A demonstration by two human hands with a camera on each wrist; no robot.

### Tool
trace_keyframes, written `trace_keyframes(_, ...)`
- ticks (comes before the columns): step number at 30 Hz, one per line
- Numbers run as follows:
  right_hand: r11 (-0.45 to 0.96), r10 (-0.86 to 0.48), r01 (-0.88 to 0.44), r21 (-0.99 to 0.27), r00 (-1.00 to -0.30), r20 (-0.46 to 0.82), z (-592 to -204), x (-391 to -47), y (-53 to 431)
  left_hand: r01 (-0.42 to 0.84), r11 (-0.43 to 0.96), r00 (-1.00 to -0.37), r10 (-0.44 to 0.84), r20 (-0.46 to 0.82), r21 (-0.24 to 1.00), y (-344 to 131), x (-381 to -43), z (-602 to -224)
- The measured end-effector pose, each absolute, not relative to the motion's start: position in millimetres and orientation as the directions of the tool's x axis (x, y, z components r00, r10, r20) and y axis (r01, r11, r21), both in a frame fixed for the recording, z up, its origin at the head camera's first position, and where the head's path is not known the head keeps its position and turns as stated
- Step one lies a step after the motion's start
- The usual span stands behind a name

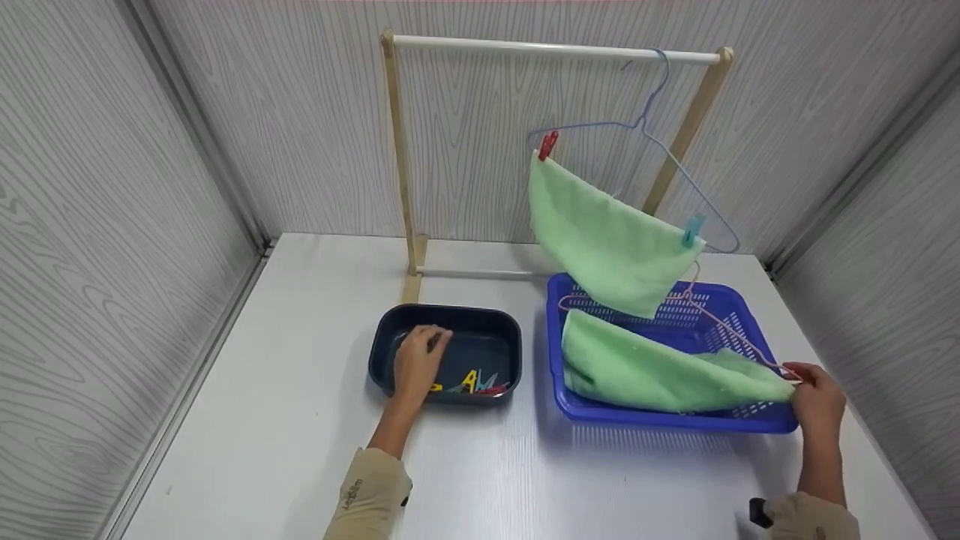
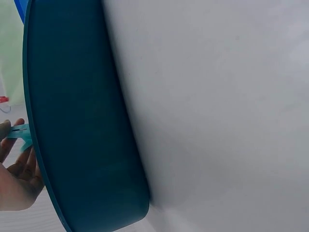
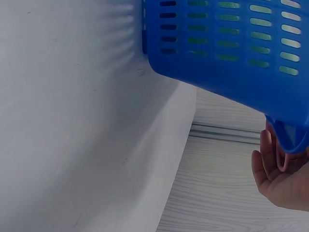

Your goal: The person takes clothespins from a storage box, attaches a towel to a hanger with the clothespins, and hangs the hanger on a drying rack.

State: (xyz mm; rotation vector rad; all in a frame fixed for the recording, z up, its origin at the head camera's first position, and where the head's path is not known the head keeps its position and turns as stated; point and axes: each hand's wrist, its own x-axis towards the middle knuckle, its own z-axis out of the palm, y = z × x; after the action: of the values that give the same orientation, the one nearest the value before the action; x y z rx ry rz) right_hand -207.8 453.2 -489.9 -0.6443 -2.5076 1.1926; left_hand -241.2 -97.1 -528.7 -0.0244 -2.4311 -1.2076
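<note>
Over the dark tub, my left hand pinches a teal clothespin between thumb and fingers. Several yellow, blue and red clothespins lie at the tub's near right. On the right, my right hand grips the end of a pink hanger at the corner of the blue basket. A green towel stretches across that basket, its right corner at my right fingers. The pink hanger's end also shows by the fingers in the right wrist view.
Behind the basket, a rack with a white bar carries a blue hanger. From it hangs another green towel, pegged by a red clothespin and a teal one. Patterned panels enclose the white table.
</note>
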Motion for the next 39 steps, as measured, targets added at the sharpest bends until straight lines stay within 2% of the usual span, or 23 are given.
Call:
trace_keyframes(6, 0.760, 0.445, 0.302, -0.575, -0.887, 0.121, -478.8, -211.4, 443.4, 0.200, 0.625, -0.913, -0.161, 0.375, 0.755, -96.6, -240.6, -527.6)
trace_keyframes(10, 0.786, 0.449, 0.360, -0.503, -0.891, 0.063, -474.1, -214.2, 438.3, 0.189, 0.626, -0.915, -0.168, 0.368, 0.757, -96.4, -241.2, -527.2)
trace_keyframes(14, 0.799, 0.445, 0.368, -0.476, -0.894, 0.057, -473.1, -215.5, 435.3, 0.192, 0.627, -0.914, -0.167, 0.370, 0.755, -96.3, -241.0, -526.9)
trace_keyframes(19, 0.769, 0.467, 0.357, -0.530, -0.880, 0.086, -472.7, -209.1, 434.8, 0.196, 0.624, -0.910, -0.171, 0.377, 0.756, -95.0, -240.1, -526.2)
trace_keyframes(25, 0.661, 0.518, 0.387, -0.643, -0.855, 0.018, -470.2, -194.8, 439.5, 0.202, 0.621, -0.907, -0.172, 0.383, 0.757, -95.0, -240.6, -526.2)
trace_keyframes(33, 0.400, 0.640, 0.403, -0.823, -0.766, -0.064, -470.6, -174.2, 445.7, 0.182, 0.628, -0.914, -0.176, 0.366, 0.757, -95.6, -240.2, -526.6)
trace_keyframes(39, 0.264, 0.661, 0.368, -0.892, -0.742, -0.111, -473.4, -165.1, 448.8, 0.178, 0.626, -0.915, -0.179, 0.362, 0.759, -95.1, -239.6, -526.3)
